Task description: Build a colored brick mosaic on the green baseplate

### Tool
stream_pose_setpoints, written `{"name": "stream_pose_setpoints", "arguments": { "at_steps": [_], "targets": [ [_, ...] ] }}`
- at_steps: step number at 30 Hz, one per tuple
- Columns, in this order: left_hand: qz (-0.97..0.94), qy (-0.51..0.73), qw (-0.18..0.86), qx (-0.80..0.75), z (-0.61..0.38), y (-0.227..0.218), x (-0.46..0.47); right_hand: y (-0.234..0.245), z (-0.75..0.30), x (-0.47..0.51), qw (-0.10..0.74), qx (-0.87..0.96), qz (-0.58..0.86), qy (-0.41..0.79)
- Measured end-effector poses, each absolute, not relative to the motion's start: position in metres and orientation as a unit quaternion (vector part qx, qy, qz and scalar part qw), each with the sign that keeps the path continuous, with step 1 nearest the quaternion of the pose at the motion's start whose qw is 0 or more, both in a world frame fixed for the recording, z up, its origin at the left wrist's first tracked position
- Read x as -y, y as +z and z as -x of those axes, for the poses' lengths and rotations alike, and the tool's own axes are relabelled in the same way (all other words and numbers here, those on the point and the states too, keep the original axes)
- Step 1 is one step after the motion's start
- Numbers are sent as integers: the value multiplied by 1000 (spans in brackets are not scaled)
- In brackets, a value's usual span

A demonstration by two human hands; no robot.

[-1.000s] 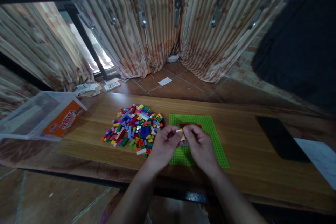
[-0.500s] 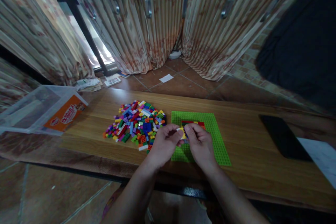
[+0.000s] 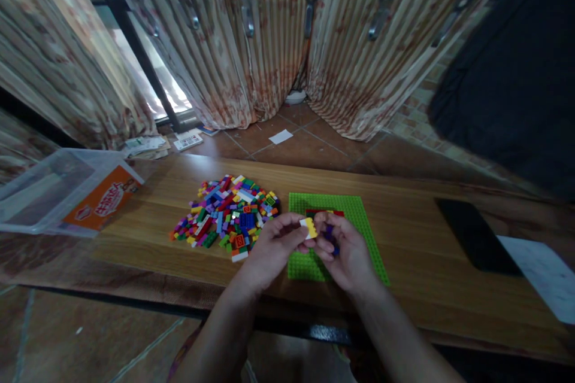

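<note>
Between the thumb and fingers of my left hand (image 3: 274, 246) is a joined pair of toy bricks, yellow and white (image 3: 309, 228), held above the green baseplate (image 3: 303, 266). Close beside it, my right hand (image 3: 353, 251) is curled, with dark blue toy bricks (image 3: 332, 240) in its fingers; how many is hard to tell. Its fingertips are near the yellow brick. Behind my hands, a row of red and other coloured bricks (image 3: 339, 213) stands on the baseplate, partly covered by my fingers.
A pile of loose, many-coloured bricks (image 3: 224, 215) lies left of the baseplate. Farther left stands a clear plastic bin (image 3: 58, 191) with an orange label. To the right are a black flat object (image 3: 476, 236) and a white sheet (image 3: 539, 272) on the wooden table (image 3: 417, 263).
My right hand has opened a little and drawn back from the yellow and white bricks, so the blue bricks in its fingers show more. The whole view has shifted slightly.
</note>
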State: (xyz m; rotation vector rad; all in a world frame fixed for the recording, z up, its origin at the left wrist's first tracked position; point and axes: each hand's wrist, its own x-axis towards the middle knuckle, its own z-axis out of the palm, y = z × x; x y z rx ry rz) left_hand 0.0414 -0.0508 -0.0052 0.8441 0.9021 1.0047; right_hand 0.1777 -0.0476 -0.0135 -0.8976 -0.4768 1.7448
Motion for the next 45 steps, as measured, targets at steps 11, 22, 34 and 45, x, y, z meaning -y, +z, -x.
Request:
{"name": "stream_pose_setpoints", "arguments": {
  "at_steps": [11, 22, 34, 45],
  "targets": [
    [-408, 464, 644, -452, -44, -10, 48, -26, -165, 52, 533, 333, 480, 612],
    [-314, 476, 688, -449, -43, -5, 49, -21, -161, 53, 534, 254, 442, 675],
    [-444, 473, 617, -446, -24, -7, 49, -24, -154, 53, 499, 206, 400, 740],
    [-575, 469, 372, -558, 8, -11, 44, -34, -135, 52, 465, 200, 412, 758]
  ]
}}
